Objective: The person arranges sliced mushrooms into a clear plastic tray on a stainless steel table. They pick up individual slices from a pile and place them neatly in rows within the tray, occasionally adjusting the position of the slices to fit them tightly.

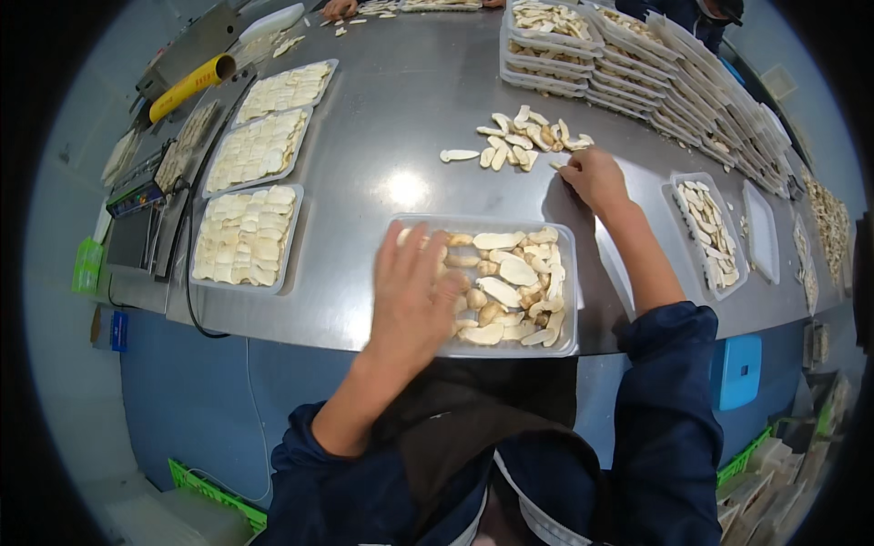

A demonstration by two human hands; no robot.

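Observation:
Directly before me a clear plastic tray (572, 293) holds pale mushroom slices and small brownish mushroom pieces (498, 290). Over the tray's left part is my left hand (413, 293), slightly blurred, fingers spread, with nothing seen in it; it hides the pieces beneath. My right hand (595, 179) is beyond the tray's back right corner, its fingertips pinched on a small mushroom slice (556, 165). Just left of those fingertips lies a loose heap of mushroom slices (522, 138) on the steel table (355, 136), with a single slice (459, 155) apart at its left.
Three trays of neatly laid slices (246, 235) stand at the left, near a scale (136, 198) and a yellow tube (191, 87). Tall stacks of filled trays (546, 51) fill the back right. Another filled tray (707, 235) sits at the right. Co-workers' hands (339, 8) show across the table.

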